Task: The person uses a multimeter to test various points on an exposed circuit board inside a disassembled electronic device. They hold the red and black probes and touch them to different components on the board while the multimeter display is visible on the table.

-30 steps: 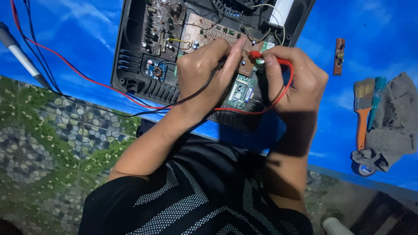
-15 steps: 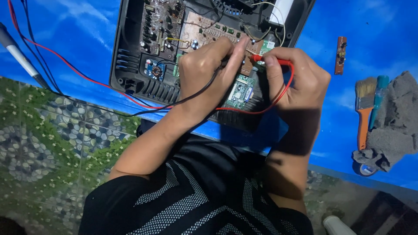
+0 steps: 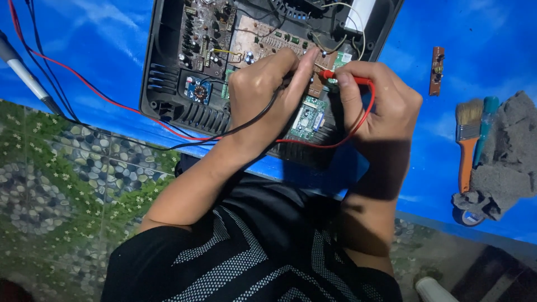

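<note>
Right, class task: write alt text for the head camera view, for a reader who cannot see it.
Two bare hands press meter probes onto circuit boards in an opened black casing: the left hand holds the black-wired probe, the right hand the red probe. A paintbrush and grey rag lie rightward.

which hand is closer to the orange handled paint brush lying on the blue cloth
Right. The right hand, holding the red probe, is just left of the orange-handled paint brush. The left hand sits farther left, over the open black casing.
</note>
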